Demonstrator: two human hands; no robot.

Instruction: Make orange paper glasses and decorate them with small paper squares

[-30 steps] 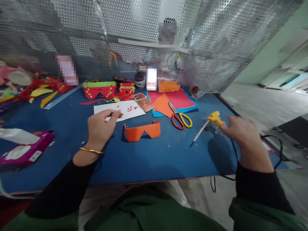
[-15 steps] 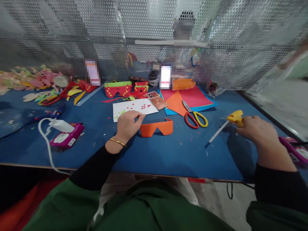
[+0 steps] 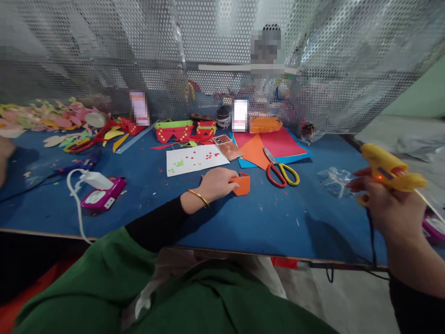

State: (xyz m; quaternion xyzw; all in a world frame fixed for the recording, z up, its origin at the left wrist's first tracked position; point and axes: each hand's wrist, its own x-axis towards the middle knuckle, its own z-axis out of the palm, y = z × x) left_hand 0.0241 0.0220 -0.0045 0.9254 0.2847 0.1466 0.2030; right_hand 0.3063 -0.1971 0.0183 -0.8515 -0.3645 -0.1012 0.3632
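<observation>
A pair of orange glasses cut from flat sheet lies on the blue tabletop; call it the clock's centre, with twelve away from the wearer. The left hand, a gold-coloured bangle at its wrist, covers much of it, thumb and fingertips closed on the middle; one lens half shows beyond them.

At three o'clock, well apart, the right hand grips a yellow glue gun above the table. An orange light glows on the gun beside a dark panel, any lettering there too small to read, and a pale stick juts from its rear. Crumpled clear plastic lies just beside that hand.

Scissors with one red and one yellow handle rest at two o'clock. At one o'clock, an orange sheet overlaps red and blue sheets. Toward twelve is a copper-coloured phone, with no legible brand; at ten, a white card dotted with red and green bits, and beyond it red glasses with yellow squares. At nine sits a purple socket block, its markings unreadable, and farther out another person's hand.
</observation>
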